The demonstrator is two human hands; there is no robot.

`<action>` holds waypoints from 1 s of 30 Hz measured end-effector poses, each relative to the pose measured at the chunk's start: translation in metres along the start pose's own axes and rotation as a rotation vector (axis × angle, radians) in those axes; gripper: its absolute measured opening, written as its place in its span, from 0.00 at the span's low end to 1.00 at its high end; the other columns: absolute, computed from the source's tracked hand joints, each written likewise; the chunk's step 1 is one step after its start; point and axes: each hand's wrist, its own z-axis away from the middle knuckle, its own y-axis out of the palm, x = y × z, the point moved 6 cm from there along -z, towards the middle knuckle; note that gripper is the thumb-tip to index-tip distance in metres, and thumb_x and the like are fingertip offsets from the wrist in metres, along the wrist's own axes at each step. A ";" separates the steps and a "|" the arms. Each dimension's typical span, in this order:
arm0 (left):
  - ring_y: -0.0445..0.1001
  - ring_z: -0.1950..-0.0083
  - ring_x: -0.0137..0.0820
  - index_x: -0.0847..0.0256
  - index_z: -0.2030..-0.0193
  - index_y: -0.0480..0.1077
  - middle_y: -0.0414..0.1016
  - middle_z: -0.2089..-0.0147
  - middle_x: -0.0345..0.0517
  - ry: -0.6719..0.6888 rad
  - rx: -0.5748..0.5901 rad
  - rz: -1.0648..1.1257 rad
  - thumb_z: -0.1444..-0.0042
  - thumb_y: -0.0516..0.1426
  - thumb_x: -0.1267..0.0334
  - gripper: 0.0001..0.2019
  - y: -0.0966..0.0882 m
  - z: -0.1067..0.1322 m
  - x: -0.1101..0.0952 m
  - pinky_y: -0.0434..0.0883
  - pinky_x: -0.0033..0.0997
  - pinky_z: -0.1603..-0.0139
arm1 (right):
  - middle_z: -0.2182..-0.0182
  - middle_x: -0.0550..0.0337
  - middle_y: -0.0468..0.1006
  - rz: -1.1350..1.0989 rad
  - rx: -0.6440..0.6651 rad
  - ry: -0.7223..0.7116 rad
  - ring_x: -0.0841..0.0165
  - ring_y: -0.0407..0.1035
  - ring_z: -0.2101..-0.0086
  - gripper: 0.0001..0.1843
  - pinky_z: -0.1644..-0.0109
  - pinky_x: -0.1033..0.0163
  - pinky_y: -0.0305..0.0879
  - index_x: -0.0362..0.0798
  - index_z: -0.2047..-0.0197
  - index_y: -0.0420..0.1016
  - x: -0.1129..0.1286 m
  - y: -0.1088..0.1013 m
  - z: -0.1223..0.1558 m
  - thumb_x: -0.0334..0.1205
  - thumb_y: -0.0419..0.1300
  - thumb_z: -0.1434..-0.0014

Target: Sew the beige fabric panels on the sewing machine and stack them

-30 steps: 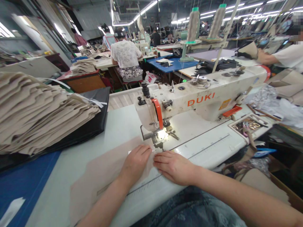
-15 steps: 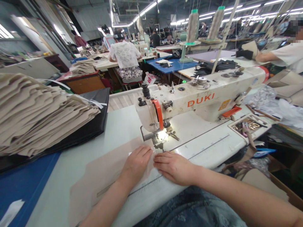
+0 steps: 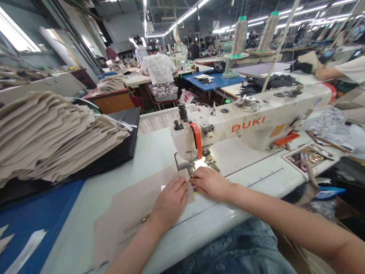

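A beige fabric piece [image 3: 134, 205] lies flat on the pale sewing table [image 3: 148, 152], its far end under the needle of a white DUKI sewing machine [image 3: 245, 121]. My left hand [image 3: 171, 201] rests palm down on the fabric, fingers stretched toward the presser foot [image 3: 190, 167]. My right hand [image 3: 211, 183] lies flat beside it, fingertips right at the foot, pressing the fabric's edge. A small white label shows between the two hands.
A tall stack of beige cut pieces [image 3: 54, 137] sits on a black sheet at the left. Blue mat [image 3: 31, 217] at lower left. A tray of metal parts [image 3: 309, 156] sits right of the machine. Thread cones [image 3: 239, 32] stand behind. Other workers sit at far tables.
Both hands have slid forward with the fabric toward the presser foot; my right hand now reaches the foot. The head view shifted slightly.
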 end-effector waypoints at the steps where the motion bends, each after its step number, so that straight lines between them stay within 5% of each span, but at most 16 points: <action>1: 0.76 0.52 0.38 0.66 0.53 0.75 0.78 0.54 0.54 -0.012 0.002 0.005 0.35 0.48 0.69 0.14 0.001 0.000 0.000 0.76 0.41 0.48 | 0.64 0.53 0.75 0.007 0.005 -0.004 0.61 0.68 0.60 0.11 0.54 0.58 0.65 0.43 0.55 0.78 -0.001 0.000 -0.001 0.35 0.55 0.34; 14: 0.75 0.49 0.38 0.67 0.51 0.74 0.78 0.52 0.55 -0.048 0.023 0.047 0.34 0.46 0.67 0.17 0.026 -0.029 0.015 0.75 0.40 0.47 | 0.63 0.51 0.76 0.096 0.056 0.054 0.63 0.68 0.63 0.10 0.57 0.59 0.64 0.40 0.58 0.77 -0.027 -0.004 -0.010 0.32 0.54 0.33; 30: 0.75 0.48 0.38 0.65 0.48 0.72 0.78 0.51 0.54 -0.020 -0.011 0.060 0.33 0.46 0.66 0.16 0.027 -0.036 0.009 0.75 0.39 0.47 | 0.66 0.52 0.76 0.084 -0.039 0.077 0.63 0.67 0.64 0.11 0.58 0.59 0.61 0.42 0.63 0.77 -0.034 -0.002 -0.003 0.32 0.53 0.34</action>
